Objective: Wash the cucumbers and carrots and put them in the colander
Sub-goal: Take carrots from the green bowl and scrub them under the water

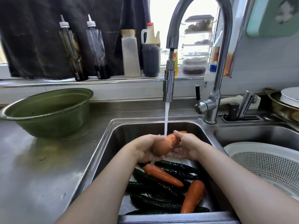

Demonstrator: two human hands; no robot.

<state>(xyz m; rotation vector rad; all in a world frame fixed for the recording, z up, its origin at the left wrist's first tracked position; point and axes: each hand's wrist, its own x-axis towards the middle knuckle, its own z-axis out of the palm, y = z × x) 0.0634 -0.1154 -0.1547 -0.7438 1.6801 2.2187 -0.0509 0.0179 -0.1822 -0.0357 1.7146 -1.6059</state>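
Observation:
Both hands hold one orange carrot [168,143] under the running stream from the faucet [169,88], over the left sink basin [129,131]. My left hand [145,149] cups its thick end from below; my right hand [186,146] grips its thin end. Below, in the basin, lie two more carrots [162,175] [193,196] on top of several dark green cucumbers [155,202]. The white colander [265,164] sits in the right basin, and nothing is visible inside it.
A green bowl [47,110] stands on the steel counter [32,167] at left. Bottles and jars [131,54] line the windowsill behind. A knife rack [242,109] and a pot with a plate [288,102] are at back right.

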